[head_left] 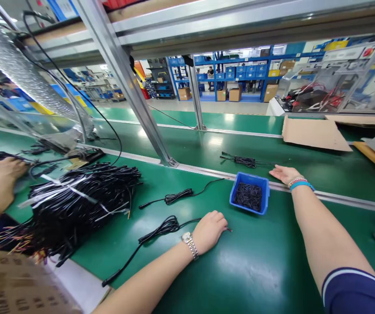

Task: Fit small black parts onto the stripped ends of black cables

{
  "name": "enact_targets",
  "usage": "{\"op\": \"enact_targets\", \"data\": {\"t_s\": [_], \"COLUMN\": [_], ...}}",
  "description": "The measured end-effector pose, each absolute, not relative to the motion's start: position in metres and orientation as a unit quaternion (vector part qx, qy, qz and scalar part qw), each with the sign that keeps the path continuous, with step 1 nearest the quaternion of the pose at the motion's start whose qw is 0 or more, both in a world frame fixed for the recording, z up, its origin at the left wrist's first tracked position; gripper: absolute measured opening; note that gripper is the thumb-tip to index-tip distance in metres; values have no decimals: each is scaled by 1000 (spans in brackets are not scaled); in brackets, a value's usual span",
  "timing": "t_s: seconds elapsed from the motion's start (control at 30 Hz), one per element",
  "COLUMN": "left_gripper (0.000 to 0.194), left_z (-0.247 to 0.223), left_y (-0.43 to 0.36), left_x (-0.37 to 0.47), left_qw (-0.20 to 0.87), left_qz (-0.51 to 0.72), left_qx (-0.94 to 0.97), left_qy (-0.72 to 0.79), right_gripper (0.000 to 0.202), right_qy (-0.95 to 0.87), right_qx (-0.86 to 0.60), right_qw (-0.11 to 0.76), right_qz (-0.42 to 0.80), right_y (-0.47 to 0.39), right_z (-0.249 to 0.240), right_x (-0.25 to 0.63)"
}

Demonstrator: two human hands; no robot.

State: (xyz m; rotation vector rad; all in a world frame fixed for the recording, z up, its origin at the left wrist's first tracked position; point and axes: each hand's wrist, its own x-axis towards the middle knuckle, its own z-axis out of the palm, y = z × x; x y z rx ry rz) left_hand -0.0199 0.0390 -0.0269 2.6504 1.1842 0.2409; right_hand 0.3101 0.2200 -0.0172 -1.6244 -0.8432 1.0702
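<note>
My left hand [208, 231], with a watch on its wrist, is closed on the wire end of a coiled black cable [167, 225] lying on the green table. My right hand [284, 174], with bracelets at its wrist, reaches past the metal rail with fingers apart and palm partly up. Near its fingertips is the thin end of another coiled cable [244, 162] on the far green surface. A third coiled cable [180, 196] lies on the near table. Between my hands stands a blue bin [264, 201] of small black pieces.
A large bundle of black cables [85, 200] lies at the left, beside a cardboard box [17, 283]. Another person's hands [5, 174] are at the far left. A slanted metal post [135, 96] rises from the rail [338, 199]. Flat cardboard [314, 133] lies at the back right.
</note>
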Motion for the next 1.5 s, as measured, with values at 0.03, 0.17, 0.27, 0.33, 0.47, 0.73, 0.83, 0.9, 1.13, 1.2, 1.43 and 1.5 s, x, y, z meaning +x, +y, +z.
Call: {"op": "enact_targets", "data": {"t_s": [0.03, 0.17, 0.27, 0.33, 0.47, 0.73, 0.83, 0.9, 1.13, 1.2, 1.43, 1.5], "left_gripper": [19, 16, 16, 16, 15, 20, 23, 24, 22, 23, 22, 21], "left_z": [-29, -26, -12, -2, 9, -11, -14, -12, -8, -7, -7, -8], "left_y": [41, 39, 33, 32, 36, 45, 48, 48, 46, 45, 45, 45], "left_x": [-19, -23, -23, -19, -10, -18, -21, -22, -21, -22, -22, -22], "left_qw": [114, 150, 222, 275, 431, 549, 569, 582, 621, 629, 638, 638], "left_qz": [84, 128, 206, 289, 431, 517, 526, 526, 520, 519, 511, 510], "left_qx": [901, 884, 843, 797, 640, 476, 461, 455, 438, 433, 434, 436], "left_qy": [410, 424, 445, 453, 468, 452, 433, 421, 389, 384, 379, 377], "right_gripper": [16, 9, 13, 16, 13, 25, 24, 23, 25, 26, 23, 22], "right_qy": [-368, -474, -690, -807, -806, -803, -799, -797, -790, -777, -726, -717], "right_qx": [-678, -679, -605, -556, -586, -592, -599, -603, -592, -594, -598, -598], "right_qw": [460, 389, 243, 72, -45, -71, -53, -29, 98, 129, 197, 206], "right_qz": [438, 403, 313, 188, 75, 5, 11, 26, 127, 162, 278, 295], "right_y": [215, 189, 164, 148, 129, 114, 114, 116, 124, 122, 115, 115], "right_z": [-13, 20, 44, 48, 32, 13, 14, 15, 22, 24, 20, 18], "right_x": [310, 290, 250, 219, 177, 163, 166, 170, 192, 194, 195, 196]}}
